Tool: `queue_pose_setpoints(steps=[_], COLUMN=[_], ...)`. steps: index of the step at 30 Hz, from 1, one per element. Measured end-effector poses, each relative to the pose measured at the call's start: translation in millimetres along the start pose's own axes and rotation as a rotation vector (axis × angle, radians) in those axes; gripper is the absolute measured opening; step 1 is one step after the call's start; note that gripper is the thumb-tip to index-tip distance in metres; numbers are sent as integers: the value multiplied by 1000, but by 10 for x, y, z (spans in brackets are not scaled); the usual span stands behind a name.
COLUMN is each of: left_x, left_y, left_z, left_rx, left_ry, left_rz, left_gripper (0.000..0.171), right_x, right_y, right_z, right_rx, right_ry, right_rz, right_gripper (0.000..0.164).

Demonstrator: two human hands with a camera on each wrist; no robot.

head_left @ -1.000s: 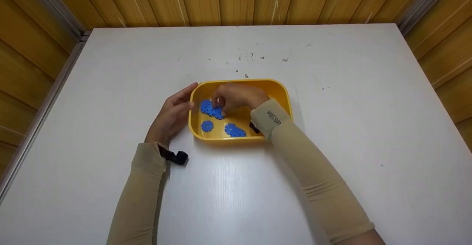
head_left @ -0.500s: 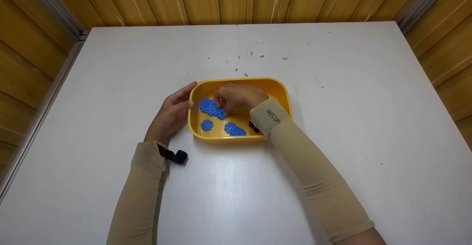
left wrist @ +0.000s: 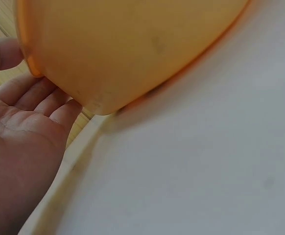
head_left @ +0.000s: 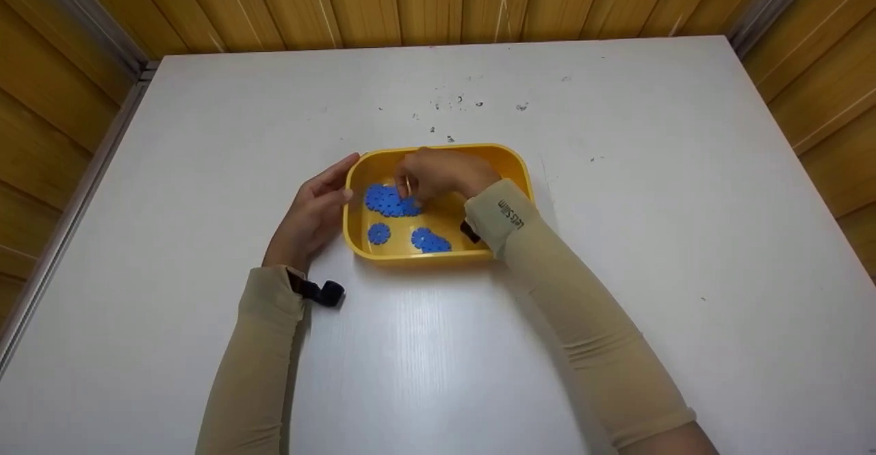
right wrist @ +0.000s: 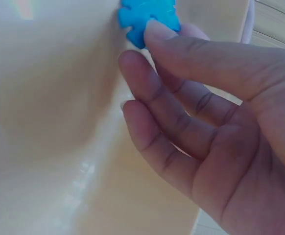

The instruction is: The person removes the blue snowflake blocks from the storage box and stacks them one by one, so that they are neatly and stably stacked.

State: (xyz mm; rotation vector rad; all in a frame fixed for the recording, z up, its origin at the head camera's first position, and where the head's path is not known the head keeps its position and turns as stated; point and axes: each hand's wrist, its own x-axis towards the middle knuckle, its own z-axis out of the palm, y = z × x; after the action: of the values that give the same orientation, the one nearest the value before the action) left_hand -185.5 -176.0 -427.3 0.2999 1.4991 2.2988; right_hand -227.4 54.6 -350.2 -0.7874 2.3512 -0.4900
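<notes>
Legibly, the right sleeve [head_left: 595, 332] reads "Let'sSlim"; the right hand [head_left: 448, 173] pinches a blue disc [right wrist: 150, 14] inside one yellow tray [head_left: 390, 257] holding two blue clusters [head_left: 386, 202] and one lone disc [head_left: 379, 233], the left hand [head_left: 315, 212] touching outside, fingers extended.

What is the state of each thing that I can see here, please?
Yellow tray: upright, uncovered
Left hand: touching the tray's outer side
Right hand: inside the tray
Pinched blue piece: between thumb and finger
Lone blue disc: flat, apart
Other blue pieces: in two bunches
White table: marked with dark spots
</notes>
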Motion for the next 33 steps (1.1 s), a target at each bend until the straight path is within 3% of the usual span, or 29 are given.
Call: queue_pose_setpoints(steps=[15,23,33], left_x=[-1,-11,-30], left_y=[14,16,31], left_z=[-34,-41,-36], left_rx=[27,-17,5], left_ry=[18,26,16], left_rz=[9,0,12], left_gripper=[62,61,61], right_x=[-191,-335,-509], right_y=[-54,16,132], right_z=[-177,-258,-338], right_rx=[5,17,71], right_ry=[25,79,132], right_rz=[17,-20,-32], right_gripper=[15,15,14])
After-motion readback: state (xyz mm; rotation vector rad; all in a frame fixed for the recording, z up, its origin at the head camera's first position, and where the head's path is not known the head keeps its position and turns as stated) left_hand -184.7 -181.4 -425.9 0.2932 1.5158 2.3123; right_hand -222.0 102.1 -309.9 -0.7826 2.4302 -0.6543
